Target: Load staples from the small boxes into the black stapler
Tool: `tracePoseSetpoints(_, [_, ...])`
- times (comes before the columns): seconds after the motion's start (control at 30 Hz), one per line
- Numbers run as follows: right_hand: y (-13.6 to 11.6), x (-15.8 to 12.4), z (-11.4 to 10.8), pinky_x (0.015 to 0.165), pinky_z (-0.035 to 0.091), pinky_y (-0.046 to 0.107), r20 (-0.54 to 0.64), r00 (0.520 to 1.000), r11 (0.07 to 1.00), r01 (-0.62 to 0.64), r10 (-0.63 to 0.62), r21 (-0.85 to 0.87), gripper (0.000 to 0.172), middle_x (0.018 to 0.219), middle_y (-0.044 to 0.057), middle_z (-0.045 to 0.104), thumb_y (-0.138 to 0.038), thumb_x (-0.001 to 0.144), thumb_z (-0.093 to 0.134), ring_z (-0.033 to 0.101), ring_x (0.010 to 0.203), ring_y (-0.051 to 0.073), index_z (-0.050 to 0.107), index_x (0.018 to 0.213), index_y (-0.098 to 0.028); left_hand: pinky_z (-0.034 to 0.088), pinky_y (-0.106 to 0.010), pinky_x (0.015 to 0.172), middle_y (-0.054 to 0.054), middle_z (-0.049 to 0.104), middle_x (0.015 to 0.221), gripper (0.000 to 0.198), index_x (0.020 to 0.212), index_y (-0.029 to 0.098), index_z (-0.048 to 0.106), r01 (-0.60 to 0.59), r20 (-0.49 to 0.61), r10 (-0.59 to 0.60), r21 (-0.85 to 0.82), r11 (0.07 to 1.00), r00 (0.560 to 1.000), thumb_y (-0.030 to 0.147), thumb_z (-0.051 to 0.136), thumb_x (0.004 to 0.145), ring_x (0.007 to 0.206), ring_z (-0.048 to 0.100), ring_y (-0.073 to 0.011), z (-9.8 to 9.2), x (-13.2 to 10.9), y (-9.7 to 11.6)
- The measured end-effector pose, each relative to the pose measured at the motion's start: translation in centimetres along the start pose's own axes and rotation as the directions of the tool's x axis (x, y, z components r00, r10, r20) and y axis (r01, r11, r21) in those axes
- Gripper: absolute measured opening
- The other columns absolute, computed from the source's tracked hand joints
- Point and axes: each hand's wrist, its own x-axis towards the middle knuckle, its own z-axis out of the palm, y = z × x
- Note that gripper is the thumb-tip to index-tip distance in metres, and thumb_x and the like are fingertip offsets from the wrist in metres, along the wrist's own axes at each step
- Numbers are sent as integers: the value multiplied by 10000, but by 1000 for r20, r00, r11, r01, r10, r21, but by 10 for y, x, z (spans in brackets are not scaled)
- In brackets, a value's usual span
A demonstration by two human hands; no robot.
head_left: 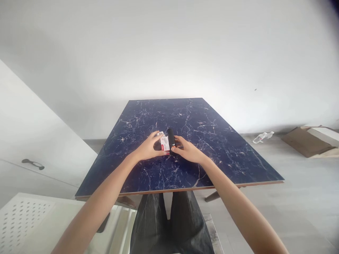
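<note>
A small white and red box [164, 143] is at the middle of the dark blue marbled table [164, 114]. My left hand [149, 146] grips it from the left, thumb at the near end and fingers at the far end. Right beside the box is a black oblong object [171, 138] with a rounded top; its exact kind does not show clearly. My right hand [188, 150] holds this object from the right, with the fingers curled round its side. The two things lie close against each other, and I cannot tell whether they touch the tabletop.
A white wall [164, 49] stands behind the table. To the right on the floor are a clear plastic bottle [261, 137] and an open cardboard box [302, 141]. At left are a white cabinet with a dark handle [33, 164] and a pale perforated surface [22, 222].
</note>
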Motion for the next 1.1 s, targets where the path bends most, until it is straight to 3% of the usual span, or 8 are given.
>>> tracePoseSetpoints(0.2, [12, 4, 9, 983, 532, 438, -86, 996, 998, 18, -13, 53, 565, 1356, 112, 626, -339, 908, 632, 684, 1065, 226, 460, 1435, -236, 270, -566, 1194, -105, 141, 1689, 1149, 1623, 333, 111, -37, 31, 35, 60, 997, 999, 708, 725, 727, 1532, 150, -401, 2, 3, 2])
tracePoseSetpoints(0.33, [18, 4, 12, 984, 532, 431, -114, 993, 997, 15, -7, 71, 564, 1333, 112, 640, -344, 896, 648, 682, 1076, 226, 477, 1421, -230, 197, -646, 1181, -138, 40, 1698, 1278, 1626, 329, 36, 29, 53, -33, 75, 997, 998, 694, 787, 658, 1534, 26, -462, 2, 8, 5])
tracePoseSetpoints(0.5, [13, 3, 12, 960, 542, 418, -131, 991, 998, -2, 10, 64, 553, 1325, 111, 647, -335, 890, 655, 687, 1056, 220, 495, 1409, -232, 250, -580, 1191, -127, 133, 1686, 1232, 1623, 347, 87, -29, 73, 24, 58, 998, 997, 587, 830, 670, 1539, 111, -411, 1, 14, 5])
tracePoseSetpoints(0.6, [9, 2, 12, 946, 547, 415, -135, 991, 998, -17, 26, 68, 551, 1327, 104, 649, -327, 889, 653, 692, 1051, 219, 493, 1410, -247, 310, -559, 1171, -112, 73, 1698, 1252, 1620, 365, 96, -7, 121, 6, 12, 1000, 993, 596, 846, 644, 1539, 107, -421, -4, 12, 6])
tracePoseSetpoints(0.67, [8, 2, 12, 943, 547, 412, -139, 990, 997, -15, 25, 73, 549, 1324, 101, 651, -326, 890, 650, 695, 1043, 216, 490, 1410, -250, 367, -548, 1141, -113, 55, 1699, 1199, 1613, 366, 157, 12, 134, -8, -26, 1000, 991, 594, 841, 655, 1521, 185, -428, -7, 9, 8])
tracePoseSetpoints(0.8, [7, 2, 12, 929, 552, 415, -132, 991, 998, -13, 22, 66, 548, 1315, 100, 655, -338, 890, 650, 699, 1025, 217, 490, 1407, -251, 449, -541, 1085, -103, 132, 1688, 923, 1510, 336, 428, 38, 96, -33, -54, 998, 995, 559, 821, 705, 1446, 370, -418, -9, 7, 12])
tracePoseSetpoints(0.97, [3, -3, 11, 901, 571, 393, -96, 995, 999, 2, 3, 46, 659, 1382, 106, 618, -347, 884, 658, 704, 1049, 224, 405, 1487, -264, 477, -538, 1053, -99, 132, 1690, 958, 1519, 336, 428, 53, 77, -53, 3, 999, 996, 578, 827, 683, 1454, 345, -438, -6, 8, 11])
tracePoseSetpoints(1.1, [0, -7, 14, 924, 562, 399, -104, 993, 998, 41, -46, -49, 812, 1343, 82, 652, -311, 820, 727, 708, 1063, 240, 334, 1530, -293, 561, -478, 922, -132, 252, 1650, 938, 1510, 337, 446, 47, 68, -42, -72, 996, 997, 469, 859, 678, 1168, 644, -353, -2, 7, 10])
